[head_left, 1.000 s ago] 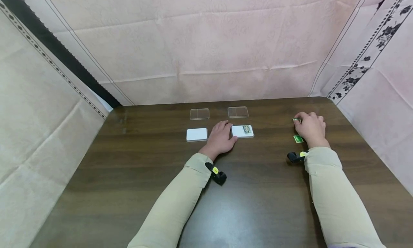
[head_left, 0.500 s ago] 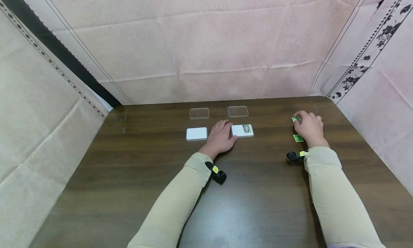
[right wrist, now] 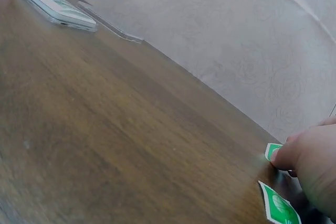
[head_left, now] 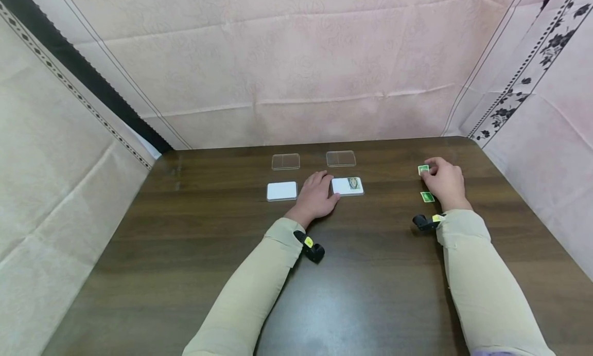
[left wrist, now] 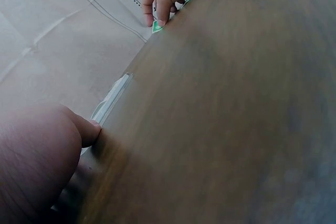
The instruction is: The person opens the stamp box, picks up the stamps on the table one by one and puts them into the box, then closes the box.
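Observation:
My left hand (head_left: pixel 316 195) lies at the left end of a flat white rectangular box (head_left: pixel 342 186) bearing a small dark-green printed picture. Its thumb touches the near edge and its fingers meet the far edge, holding that end. On the right, my right hand (head_left: pixel 445 183) pinches a small green sticker-like piece (head_left: pixel 423 169) with a white border between thumb and fingers. A second green piece (right wrist: pixel 281 205) lies on the table just nearer than that hand. Another white box (head_left: pixel 281 191), plain on top, sits to the left of my left hand.
Two clear shallow plastic covers (head_left: pixel 285 161) lie behind the white boxes near the back edge of the brown table (head_left: pixel 231 273). Pale cloth (head_left: pixel 296 73) hangs around the table. Each wrist carries a black strap-on camera (head_left: pixel 312 250).
The right hand's fingers have shifted around the green piece, which shows more fully now and sits slightly farther back. The left hand and both white boxes stay in place.

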{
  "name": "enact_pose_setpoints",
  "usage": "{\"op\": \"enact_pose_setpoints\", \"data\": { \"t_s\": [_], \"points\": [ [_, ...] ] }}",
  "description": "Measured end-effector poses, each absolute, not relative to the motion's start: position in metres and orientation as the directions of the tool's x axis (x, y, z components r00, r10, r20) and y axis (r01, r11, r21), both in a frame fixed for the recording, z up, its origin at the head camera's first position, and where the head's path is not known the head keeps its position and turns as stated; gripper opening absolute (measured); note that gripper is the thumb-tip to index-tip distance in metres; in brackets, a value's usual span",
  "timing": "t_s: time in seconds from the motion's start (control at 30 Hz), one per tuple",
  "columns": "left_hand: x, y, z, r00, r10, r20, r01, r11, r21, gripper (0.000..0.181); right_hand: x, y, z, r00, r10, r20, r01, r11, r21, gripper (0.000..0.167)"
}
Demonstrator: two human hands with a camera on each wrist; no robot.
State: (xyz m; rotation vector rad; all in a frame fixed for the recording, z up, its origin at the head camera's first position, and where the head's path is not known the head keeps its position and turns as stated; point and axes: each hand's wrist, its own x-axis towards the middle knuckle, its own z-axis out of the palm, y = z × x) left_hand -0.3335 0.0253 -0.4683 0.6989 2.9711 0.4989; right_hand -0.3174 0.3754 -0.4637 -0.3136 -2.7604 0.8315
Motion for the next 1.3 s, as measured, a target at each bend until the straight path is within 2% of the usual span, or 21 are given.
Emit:
{"op": "enact_pose_setpoints", "data": {
  "t_s": [0.27,0.6,0.9,1.3],
  "points": [
    [-0.333,0.026,-0.467,-0.898,0.439,0.017,0.42,0.848,0.323,0.062,-0.316,0.376,-0.465,-0.915,0.321,0.244,0.096,0.761,-0.642,0.03],
    [-0.334,0.026,-0.468,-0.897,0.441,0.024,0.424,0.846,0.322,0.062,-0.314,0.37,-0.461,-0.885,0.378,0.274,0.068,0.686,-0.725,0.03],
    [-0.333,0.025,-0.468,-0.897,0.44,0.029,0.424,0.843,0.33,0.061,-0.315,0.353,-0.463,-0.88,0.335,0.337,-0.029,0.67,-0.742,0.026],
    [-0.334,0.025,-0.47,-0.896,0.442,0.031,0.427,0.843,0.328,0.061,-0.317,0.317,-0.461,-0.909,0.255,0.331,-0.107,0.623,-0.775,0.021]
  ]
}}
